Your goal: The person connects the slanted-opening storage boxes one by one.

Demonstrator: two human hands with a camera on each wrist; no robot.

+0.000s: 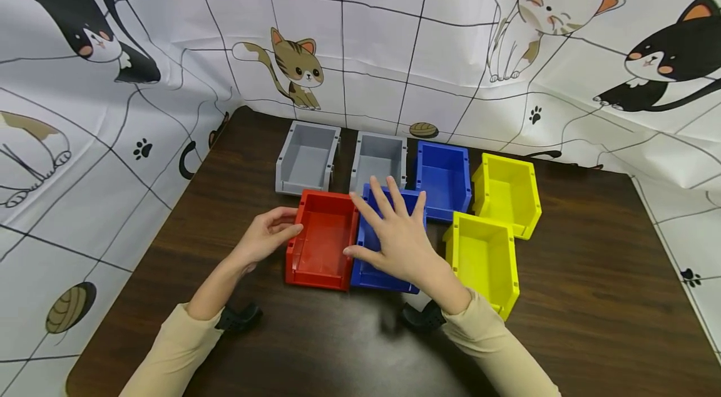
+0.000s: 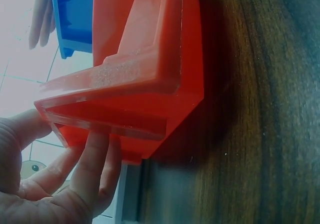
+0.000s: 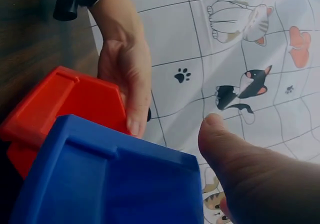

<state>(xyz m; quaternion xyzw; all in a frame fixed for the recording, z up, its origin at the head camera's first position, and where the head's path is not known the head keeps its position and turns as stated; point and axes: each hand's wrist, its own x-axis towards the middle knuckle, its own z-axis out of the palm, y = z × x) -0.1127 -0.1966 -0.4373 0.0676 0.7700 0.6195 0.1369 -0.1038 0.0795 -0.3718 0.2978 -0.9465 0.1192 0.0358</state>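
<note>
A red open-front storage bin (image 1: 323,240) stands on the table, a little left of the middle. My left hand (image 1: 267,237) holds its left wall, thumb at the top rim; in the left wrist view the fingers (image 2: 92,159) curl under the rim's outer lip. Beside the red bin, on its right, is a blue bin (image 1: 383,283) of the same kind. Over that blue bin my right hand (image 1: 400,240) spreads its fingers wide, covering part of it. The right wrist view shows the right thumb (image 3: 235,154) straight and apart from the blue bin's edge.
Behind are two grey bins (image 1: 306,156) and another blue bin (image 1: 443,178). Two yellow bins (image 1: 484,259) stand to the right, one partly behind the other. A white cat-print sheet (image 1: 372,27) hangs along the back and sides of the dark wooden table (image 1: 591,272).
</note>
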